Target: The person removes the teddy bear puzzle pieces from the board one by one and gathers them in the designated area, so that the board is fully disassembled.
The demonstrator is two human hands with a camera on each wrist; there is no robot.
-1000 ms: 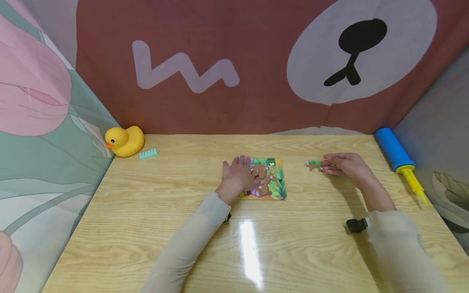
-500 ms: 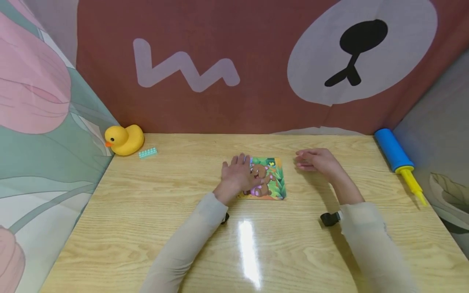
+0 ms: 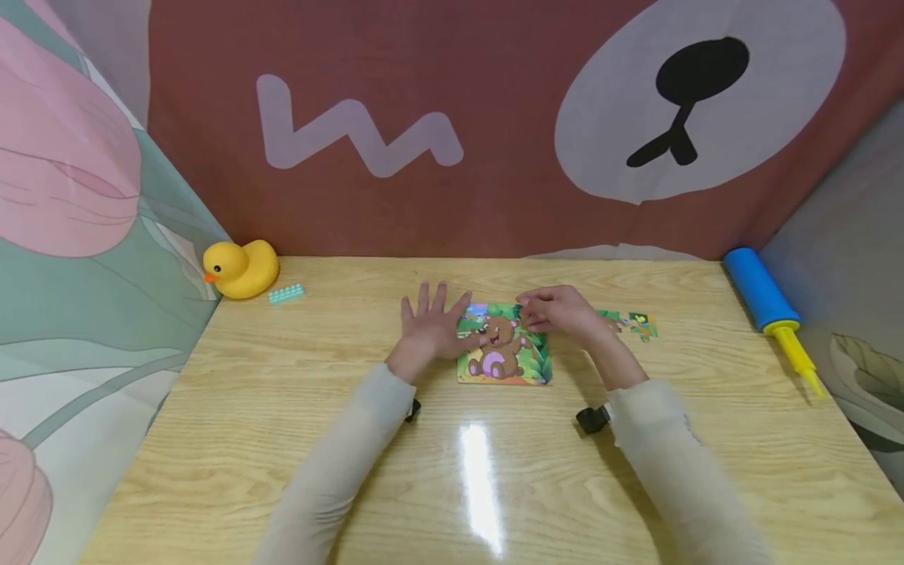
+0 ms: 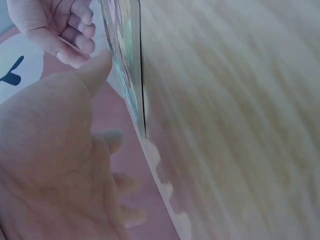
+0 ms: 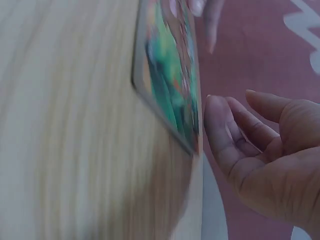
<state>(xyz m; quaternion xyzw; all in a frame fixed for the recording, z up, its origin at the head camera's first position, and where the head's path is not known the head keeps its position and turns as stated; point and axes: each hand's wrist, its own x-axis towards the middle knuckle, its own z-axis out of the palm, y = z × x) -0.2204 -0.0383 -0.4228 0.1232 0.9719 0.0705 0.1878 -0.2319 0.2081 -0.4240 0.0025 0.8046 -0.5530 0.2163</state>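
A bear picture puzzle (image 3: 500,362) lies flat mid-table; its side shows in both wrist views, as a thin board (image 4: 131,60) in the left one. My left hand (image 3: 432,329) is at the puzzle's left edge, fingers spread and thumb reaching over the picture; whether the thumb touches it I cannot tell. Over the top right corner hovers my right hand (image 3: 561,314), its fingers loosely bent. The right wrist view shows this hand (image 5: 270,150) with nothing between thumb and fingers. Loose jigsaw pieces (image 3: 641,323) lie just right of it, partly hidden behind it.
A yellow toy duck (image 3: 243,269) and a mint toy brick (image 3: 286,293) sit at the back left. By the right edge lies a blue and yellow pump (image 3: 766,298). Printed cloth (image 3: 494,212) hangs behind the table (image 3: 318,353).
My right hand has moved left from the loose pieces to the puzzle's top right corner, uncovering them. The left hand has slid left off most of the picture, its fingers spreading.
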